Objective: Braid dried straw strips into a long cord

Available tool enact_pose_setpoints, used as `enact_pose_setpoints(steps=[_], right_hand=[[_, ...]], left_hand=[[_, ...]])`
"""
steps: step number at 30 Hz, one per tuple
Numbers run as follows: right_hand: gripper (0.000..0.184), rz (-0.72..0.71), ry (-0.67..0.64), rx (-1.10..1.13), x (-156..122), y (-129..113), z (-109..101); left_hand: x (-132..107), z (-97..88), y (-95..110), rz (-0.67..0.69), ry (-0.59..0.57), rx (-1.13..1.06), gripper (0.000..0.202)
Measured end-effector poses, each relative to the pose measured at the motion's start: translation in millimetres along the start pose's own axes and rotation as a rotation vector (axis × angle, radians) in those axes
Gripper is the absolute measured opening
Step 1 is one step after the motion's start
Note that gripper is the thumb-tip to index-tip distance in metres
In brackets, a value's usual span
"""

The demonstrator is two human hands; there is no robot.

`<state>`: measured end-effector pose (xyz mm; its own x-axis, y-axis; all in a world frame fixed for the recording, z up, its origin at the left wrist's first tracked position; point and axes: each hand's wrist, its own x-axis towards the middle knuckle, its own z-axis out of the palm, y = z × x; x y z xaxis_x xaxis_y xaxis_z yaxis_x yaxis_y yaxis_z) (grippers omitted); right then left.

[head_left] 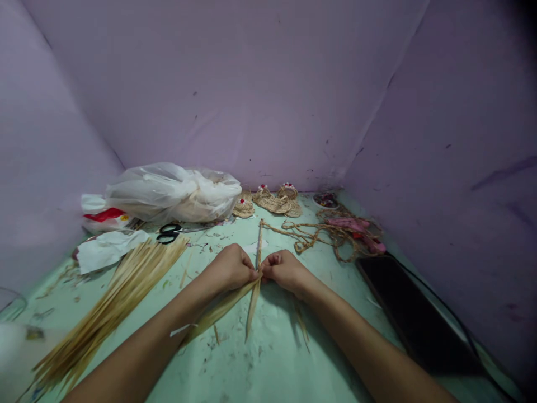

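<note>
Both hands meet at the middle of the table, pinching a braid of dried straw-coloured fibre [259, 246]. My left hand [235, 266] is closed at the braid's lower end, and a wide loose strip [218, 313] runs from it back under the left forearm. My right hand [286, 272] is closed just across from it, its fingertips against the same spot. Another loose strip [252, 313] hangs down from the pinch toward me. Beyond the hands, the braid reaches up to a long finished cord [306, 240] that trails right. The fingertips partly hide the crossing strands.
A bundle of dried strips [113, 302] lies at left, with black-handled scissors [168, 233] and a plastic bag [168, 193] behind. Small woven pieces with red beads [272, 201] sit by the wall. At right are a bead dish [326, 200] and a dark flat device [415, 313] with a cable.
</note>
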<state>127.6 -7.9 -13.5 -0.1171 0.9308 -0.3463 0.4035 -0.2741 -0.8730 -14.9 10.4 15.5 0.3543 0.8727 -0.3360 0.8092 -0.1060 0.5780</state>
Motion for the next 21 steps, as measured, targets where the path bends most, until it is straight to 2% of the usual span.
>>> enact_pose_setpoints(steps=[6, 13, 21], right_hand=[[0.01, 0.029, 0.001, 0.015, -0.8, -2.8, 0.0], [0.009, 0.022, 0.006, 0.007, -2.5, -4.9, -1.0], [0.012, 0.001, -0.019, 0.027, -0.4, -1.1, 0.3]], left_hand=[[0.6, -0.5, -0.9, 0.085, 0.011, 0.001, 0.028], [4.0, 0.8, -6.0, 0.123, 0.049, 0.007, 0.021], [8.6, 8.6, -7.4, -0.05, 0.047, -0.149, 0.02]])
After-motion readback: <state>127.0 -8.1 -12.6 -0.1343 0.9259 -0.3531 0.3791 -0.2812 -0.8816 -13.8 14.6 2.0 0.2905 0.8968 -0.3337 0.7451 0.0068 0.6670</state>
